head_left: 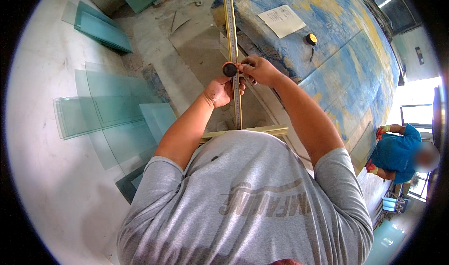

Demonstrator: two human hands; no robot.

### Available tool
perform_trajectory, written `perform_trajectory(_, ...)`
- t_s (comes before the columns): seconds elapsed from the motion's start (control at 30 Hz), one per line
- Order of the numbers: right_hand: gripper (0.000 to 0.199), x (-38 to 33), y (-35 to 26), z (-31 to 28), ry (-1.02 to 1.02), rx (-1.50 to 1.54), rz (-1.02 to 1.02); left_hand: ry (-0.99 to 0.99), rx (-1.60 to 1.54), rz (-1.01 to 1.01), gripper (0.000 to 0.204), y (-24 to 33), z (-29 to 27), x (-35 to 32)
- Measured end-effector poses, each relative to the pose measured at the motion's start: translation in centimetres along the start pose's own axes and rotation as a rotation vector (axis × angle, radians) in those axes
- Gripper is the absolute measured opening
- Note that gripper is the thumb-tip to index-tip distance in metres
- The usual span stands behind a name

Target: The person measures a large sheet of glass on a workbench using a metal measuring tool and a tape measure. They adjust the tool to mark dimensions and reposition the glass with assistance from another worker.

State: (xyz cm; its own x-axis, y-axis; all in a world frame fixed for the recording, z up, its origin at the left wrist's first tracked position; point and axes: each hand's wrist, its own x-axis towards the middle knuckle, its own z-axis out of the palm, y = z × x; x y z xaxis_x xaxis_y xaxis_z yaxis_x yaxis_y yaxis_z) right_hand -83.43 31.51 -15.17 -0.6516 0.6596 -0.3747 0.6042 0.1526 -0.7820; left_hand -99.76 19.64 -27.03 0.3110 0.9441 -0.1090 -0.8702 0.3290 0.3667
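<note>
A long yellow-edged ruled bar [230, 26] runs away from my belly, with a yellowish crosspiece [276, 131] at its near end, like a T-square glass cutter. On the bar sits a sliding head with a round black knob [229, 69] and an orange part. My left hand [219, 93] is closed round the bar just below the knob, its fingertips showing on the right side. From the right, my right hand [261, 71] pinches the orange part beside the knob. The tips of its lower fingers are partly hidden.
A table with a blue and yellow mottled cover [346, 59] stands to the right, bearing a paper sheet [281, 21] and a yellow-black tape measure [311, 39]. Several glass panes [117, 96] lean at the left. A co-worker in a blue shirt [397, 150] handles a pane at the far right.
</note>
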Motion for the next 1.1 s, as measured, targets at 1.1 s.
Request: perform_trajectory(1.1, 0.024, -0.3, -1.4, 2.5, 0.365, -0.499, -0.069, 0.033, 0.059, -0.001, 0.033, 0.8, 1.8, 0.3)
